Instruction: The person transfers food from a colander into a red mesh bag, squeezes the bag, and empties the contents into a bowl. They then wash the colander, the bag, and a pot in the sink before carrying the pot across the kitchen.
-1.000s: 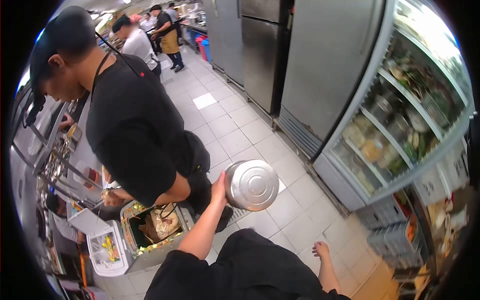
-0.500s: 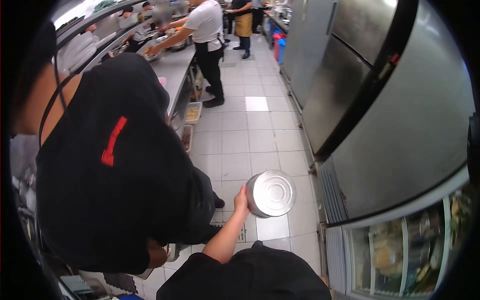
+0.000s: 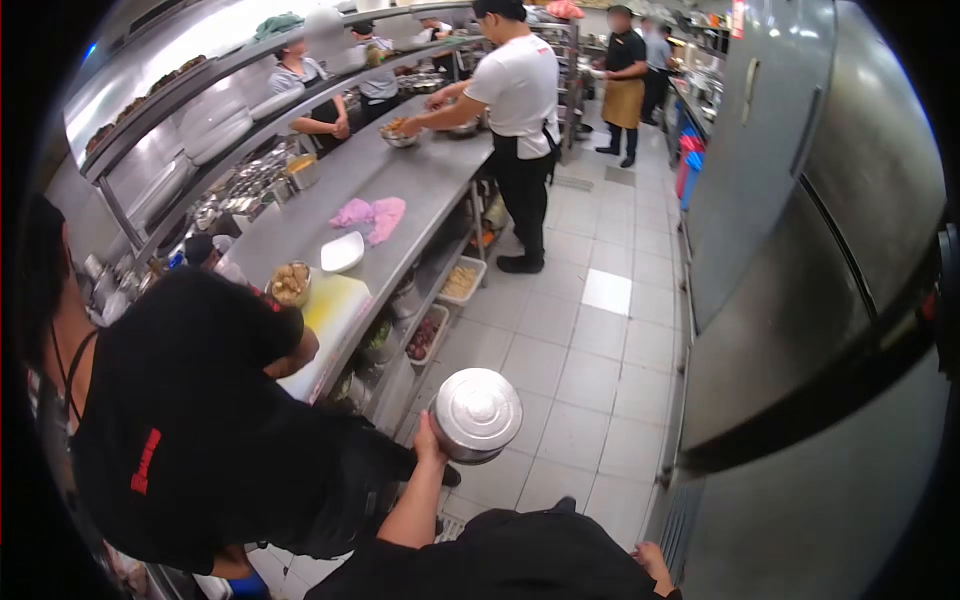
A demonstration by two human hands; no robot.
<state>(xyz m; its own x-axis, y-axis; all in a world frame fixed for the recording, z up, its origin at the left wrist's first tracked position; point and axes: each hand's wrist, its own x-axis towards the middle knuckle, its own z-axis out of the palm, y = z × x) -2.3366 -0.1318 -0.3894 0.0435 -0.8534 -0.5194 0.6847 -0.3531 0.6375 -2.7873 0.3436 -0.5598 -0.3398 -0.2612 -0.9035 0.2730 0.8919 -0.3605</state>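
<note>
A round metal container point(image 3: 478, 412), its flat ringed face turned up, is held out in front of my body above the tiled floor. My left hand point(image 3: 429, 440) grips its left side. Low at the right, my right hand point(image 3: 652, 556) hangs beside my body near the metal cabinets, away from the container. Its fingers look curled, but they are small and partly hidden, so I cannot tell whether they hold anything.
A co-worker in black point(image 3: 220, 420) bends at the steel counter point(image 3: 400, 180) close on my left. Another in a white shirt point(image 3: 520, 90) stands further up. Tall steel fridges point(image 3: 760, 330) line the right. Food trays point(image 3: 428, 335) sit under the counter.
The view has swung left and up, showing more counter. The container and my left hand now appear further left. My right hand has come into view. The co-worker in black appears lower.
</note>
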